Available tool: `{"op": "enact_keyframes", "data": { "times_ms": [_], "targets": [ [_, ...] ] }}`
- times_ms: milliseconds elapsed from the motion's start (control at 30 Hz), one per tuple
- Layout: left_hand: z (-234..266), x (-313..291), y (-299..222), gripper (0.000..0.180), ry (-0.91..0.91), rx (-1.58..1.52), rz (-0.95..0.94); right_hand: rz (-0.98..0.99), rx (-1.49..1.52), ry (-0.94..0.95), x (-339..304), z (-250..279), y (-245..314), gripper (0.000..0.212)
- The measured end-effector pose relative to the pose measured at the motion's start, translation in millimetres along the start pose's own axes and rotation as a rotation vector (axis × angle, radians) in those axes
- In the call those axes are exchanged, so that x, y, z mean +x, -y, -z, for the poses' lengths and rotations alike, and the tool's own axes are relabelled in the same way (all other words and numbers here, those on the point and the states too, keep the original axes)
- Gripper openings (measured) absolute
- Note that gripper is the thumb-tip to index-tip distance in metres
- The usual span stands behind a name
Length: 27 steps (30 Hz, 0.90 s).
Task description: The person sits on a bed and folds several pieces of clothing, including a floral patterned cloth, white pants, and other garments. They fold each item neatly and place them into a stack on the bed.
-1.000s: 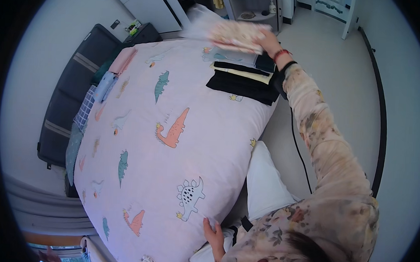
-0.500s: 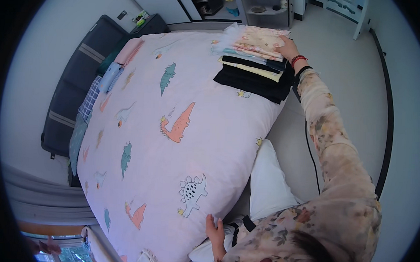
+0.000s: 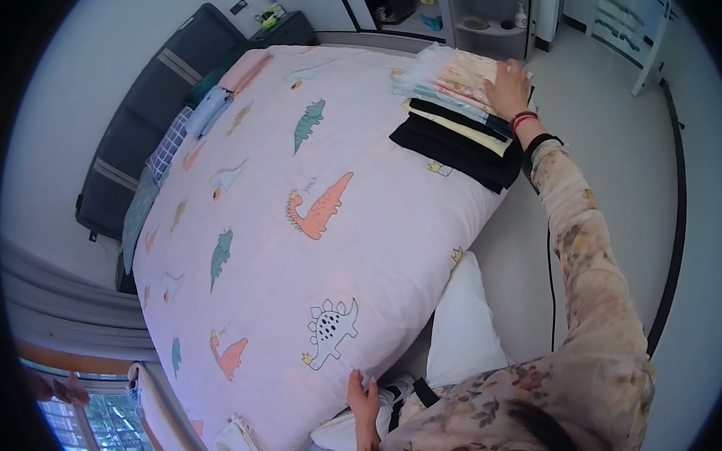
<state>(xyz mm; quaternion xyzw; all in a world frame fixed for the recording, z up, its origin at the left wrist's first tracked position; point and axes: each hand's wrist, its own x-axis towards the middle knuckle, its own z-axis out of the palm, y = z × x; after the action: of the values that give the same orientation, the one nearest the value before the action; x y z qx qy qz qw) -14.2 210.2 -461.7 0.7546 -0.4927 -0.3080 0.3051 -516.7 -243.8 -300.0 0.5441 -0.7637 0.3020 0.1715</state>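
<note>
My right hand (image 3: pixel 509 90) rests on the right edge of a folded floral garment (image 3: pixel 469 72), its fingers laid over the cloth. The garment lies on the far right corner of the bed, with sheer white fabric (image 3: pixel 434 63) at its left side. Just nearer are folded light-blue, black and pale-yellow pieces, overlapping in layers, and a wide black folded garment (image 3: pixel 461 153). My left hand (image 3: pixel 362 400) is at the near edge of the pink dinosaur-print quilt (image 3: pixel 270 278), its fingers partly apart and nothing seen in them.
Folded pink cloth (image 3: pixel 245 72) and blue cloth (image 3: pixel 210 111) sit by the dark headboard (image 3: pixel 152 112). A white pillow (image 3: pixel 466 319) leans against the bed's near right side. A black cable (image 3: pixel 553 290) runs along the floor. Open shelves (image 3: pixel 486 25) stand beyond the bed.
The view has shifted, so the bed's far end appears farther right. My right hand has moved slightly over the floral garment's right edge. My left hand stays by the quilt's near edge.
</note>
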Motion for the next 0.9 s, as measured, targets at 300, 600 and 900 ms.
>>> {"op": "enact_keyframes", "data": {
  "times_ms": [300, 600, 900],
  "targets": [
    [26.2, -9.6, -7.0, 0.047, -0.106, 0.17, 0.014, 0.621, 0.164, 0.309, -19.6, -63.6, 138.6, 0.044],
    [51.4, -9.8, 18.4, 0.047, -0.476, 0.143, -0.027, 0.863, 0.42, 0.681, -255.1, -120.8, 185.6, 0.052],
    [14.6, 62.6, 31.0, 0.066, -0.293, 0.427, -0.009, 1.273, 0.617, 0.992, -444.0, -16.5, 249.7, 0.066]
  ]
}}
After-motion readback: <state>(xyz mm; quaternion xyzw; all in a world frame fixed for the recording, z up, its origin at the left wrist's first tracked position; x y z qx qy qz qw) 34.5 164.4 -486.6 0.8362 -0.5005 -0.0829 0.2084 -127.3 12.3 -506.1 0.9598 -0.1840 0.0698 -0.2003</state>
